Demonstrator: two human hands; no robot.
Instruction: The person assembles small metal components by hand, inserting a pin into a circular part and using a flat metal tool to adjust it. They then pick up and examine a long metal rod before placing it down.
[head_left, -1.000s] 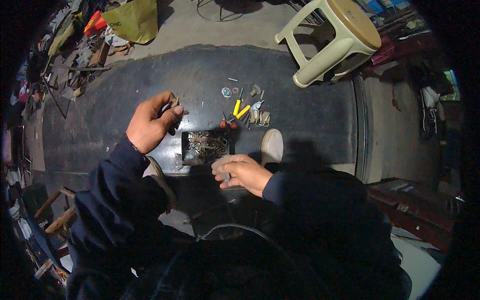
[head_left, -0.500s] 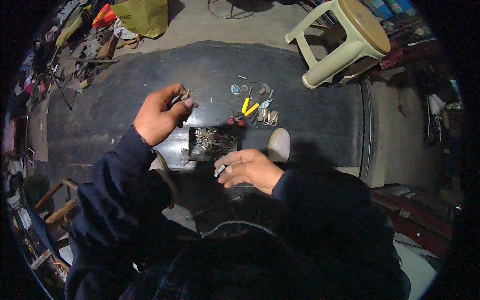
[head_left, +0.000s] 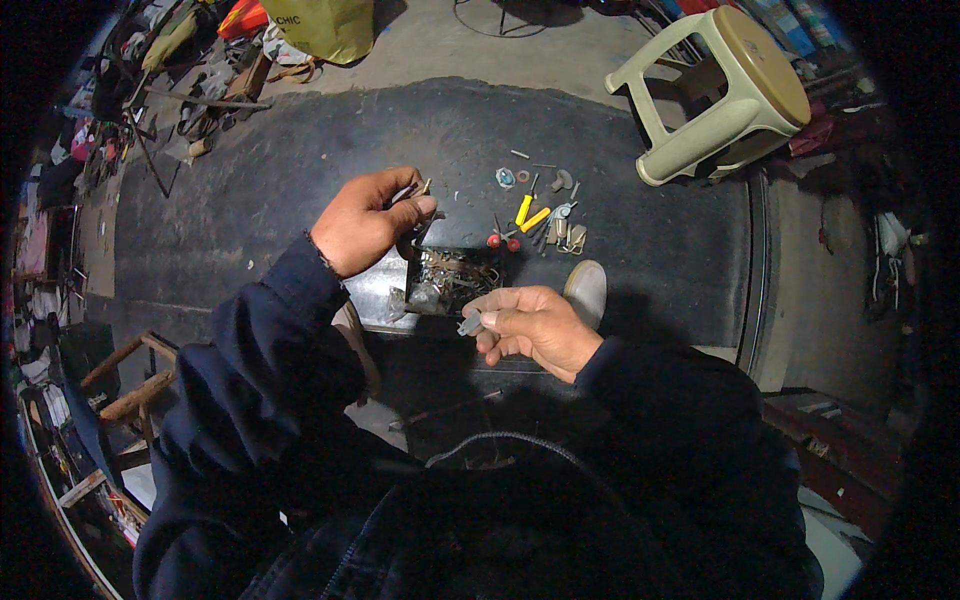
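Note:
My left hand (head_left: pixel 372 222) is closed in a pinch, held above the far left corner of a dark box (head_left: pixel 408 262). Small thin metal pieces (head_left: pixel 427 188) poke out between its thumb and fingers; their exact kind is unclear. Inside the box lie many small metal parts (head_left: pixel 455 272) and a clear plastic bag (head_left: pixel 425 298). At the box's near right corner, my right hand (head_left: pixel 540 328) grips a small flat grey metal piece (head_left: pixel 470 324) between thumb and fingers.
Beyond the box lie red-handled pliers (head_left: pixel 503 241), a yellow screwdriver (head_left: pixel 525 208), another yellow handle (head_left: pixel 536 219) and metal lock-like parts (head_left: pixel 563 228). A cream plastic stool (head_left: pixel 690 125) stands far right. Clutter fills the far left; a wooden frame (head_left: pixel 135 395) stands near left.
The whole view has shifted, moving the scene rightward. My left hand has come slightly closer to the box. In my right hand, the metal piece has turned and shows a flatter, wider face.

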